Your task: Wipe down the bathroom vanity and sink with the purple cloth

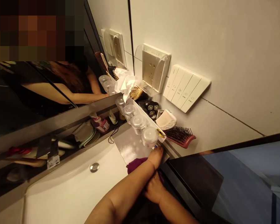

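My left hand (156, 156) reaches to the near end of a white wall rack (140, 109), and its fingers curl over that end beside a small labelled item. The rack carries several clear upturned cups (149, 136), a black shaver (151, 109), a wooden brush (136, 92) and crumpled white tissue (127, 80). My right hand (153, 189) sits just below the left wrist, closed on a purple cloth (136, 164) that lies on the counter; its fingertips are partly hidden by the left forearm.
A red-handled hairbrush (180, 136) and a white ridged item (166, 119) lie against the wall by the rack. Above are a covered socket (152, 67) and a switch panel (185, 88). The white basin (72, 183) with its drain (94, 167) lies left, under a mirror (37, 93).
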The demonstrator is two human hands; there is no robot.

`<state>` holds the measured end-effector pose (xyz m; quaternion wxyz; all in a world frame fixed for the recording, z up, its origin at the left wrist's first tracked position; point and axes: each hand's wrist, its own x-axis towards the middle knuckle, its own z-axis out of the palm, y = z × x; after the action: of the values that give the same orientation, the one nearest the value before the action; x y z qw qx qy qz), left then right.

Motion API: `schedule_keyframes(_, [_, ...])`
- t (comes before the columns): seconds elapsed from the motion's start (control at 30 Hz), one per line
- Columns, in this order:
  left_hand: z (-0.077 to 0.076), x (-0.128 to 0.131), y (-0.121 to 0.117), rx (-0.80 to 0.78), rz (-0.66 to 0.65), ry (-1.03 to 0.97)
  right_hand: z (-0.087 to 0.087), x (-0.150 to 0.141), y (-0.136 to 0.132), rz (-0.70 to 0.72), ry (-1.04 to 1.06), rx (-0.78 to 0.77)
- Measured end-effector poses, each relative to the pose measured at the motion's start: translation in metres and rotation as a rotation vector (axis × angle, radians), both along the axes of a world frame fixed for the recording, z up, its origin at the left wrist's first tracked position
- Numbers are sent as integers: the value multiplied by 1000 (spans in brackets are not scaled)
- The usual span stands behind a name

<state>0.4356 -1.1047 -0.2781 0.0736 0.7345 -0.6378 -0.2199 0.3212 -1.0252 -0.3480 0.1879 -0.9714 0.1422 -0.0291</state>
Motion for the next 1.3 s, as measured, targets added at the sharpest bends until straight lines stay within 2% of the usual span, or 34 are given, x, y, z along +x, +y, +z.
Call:
schedule_keyframes(0.1, [18,-6,27,-17,-77,18,-5,-40,-19,-73,48,59])
schedule_keyframes(0.2, [39,-14,69,-34,-131,68,-8,-68,-40,-166,42,-39])
schedule_keyframes(0.3, [56,-12,118,-95,-160,161,-5,-74,-57,-271,-4,-173])
schedule_keyframes(0.37, [61,1,151,-140,-178,233,-2,-70,-63,-282,-38,-231])
schedule_keyframes(0.47, [57,30,203,-226,-129,294,-2,-62,-68,-226,-78,-273])
schedule_keyframes(0.57, [41,55,248,-343,-6,314,-6,-48,-80,-212,-106,-294])
schedule_keyframes(0.67, [22,68,279,-396,98,324,-7,-14,-101,-208,-104,-287])
schedule_keyframes(0.87, [4,72,306,-458,256,308,8,86,-140,-211,-140,-282])
schedule_keyframes(1.0, [-3,73,319,-460,322,263,18,134,-154,-205,-127,-265])
schedule_keyframes(1.17, [-7,70,329,-409,336,263,22,164,-161,-244,-149,-236])
schedule_keyframes(1.3, [0,65,327,-381,346,292,24,154,-156,-230,-125,-206])
